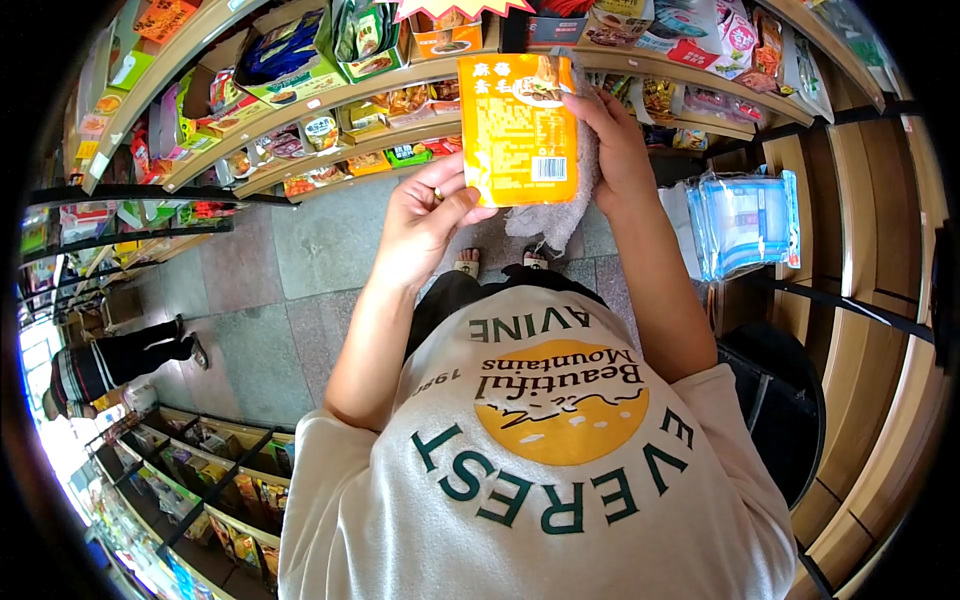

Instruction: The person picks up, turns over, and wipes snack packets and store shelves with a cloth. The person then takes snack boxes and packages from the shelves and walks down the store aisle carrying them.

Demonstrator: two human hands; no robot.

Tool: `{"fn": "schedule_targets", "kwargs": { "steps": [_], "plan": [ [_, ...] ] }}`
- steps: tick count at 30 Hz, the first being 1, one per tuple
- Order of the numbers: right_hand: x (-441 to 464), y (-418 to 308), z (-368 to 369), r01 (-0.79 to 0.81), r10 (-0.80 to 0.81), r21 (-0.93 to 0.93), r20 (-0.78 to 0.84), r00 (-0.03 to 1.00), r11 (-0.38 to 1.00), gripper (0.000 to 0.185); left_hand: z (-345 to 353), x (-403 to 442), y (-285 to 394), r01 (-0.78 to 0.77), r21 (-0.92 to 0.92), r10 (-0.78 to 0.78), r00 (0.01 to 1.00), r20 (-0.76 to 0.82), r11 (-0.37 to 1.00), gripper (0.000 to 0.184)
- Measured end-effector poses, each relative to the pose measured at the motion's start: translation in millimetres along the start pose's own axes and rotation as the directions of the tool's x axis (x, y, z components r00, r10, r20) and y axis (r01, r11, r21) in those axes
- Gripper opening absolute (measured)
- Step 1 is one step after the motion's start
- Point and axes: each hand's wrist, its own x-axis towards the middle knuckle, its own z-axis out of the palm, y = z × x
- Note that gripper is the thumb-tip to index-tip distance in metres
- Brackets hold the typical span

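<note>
Curved snack shelves [283, 118] at the far side, above a tiled floor [240, 261]. The left hand [430, 212] grips the lower left corner of an orange packet [520, 135]; the right hand [607, 137] grips its upper right edge, a grey cloth [562, 216] beneath.

packet [521, 135]: glossy, plastic-looking | towel [560, 215]: rough cloth | shelves [868, 200]: wood-look

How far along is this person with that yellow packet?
Done, it seems: other packets already sit on the shelves, though who put them there isn't visible. In hand: left hand and right hand hold the yellow packet, a greyish cloth against the right. Probably left: putting the packet down; it's off the shelves.
</note>
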Motion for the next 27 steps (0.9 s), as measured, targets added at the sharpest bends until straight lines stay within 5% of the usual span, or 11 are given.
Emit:
{"fn": "schedule_targets", "kwargs": {
  "steps": [27],
  "plan": [
    [-8.0,-6.4,5.8,0.038,-0.037,0.040,-0.033,0.999,0.998,0.054,4.1,-4.9,5.4,-0.050,0.028,0.050,0.999,0.005,0.998,0.035]
  ]
}}
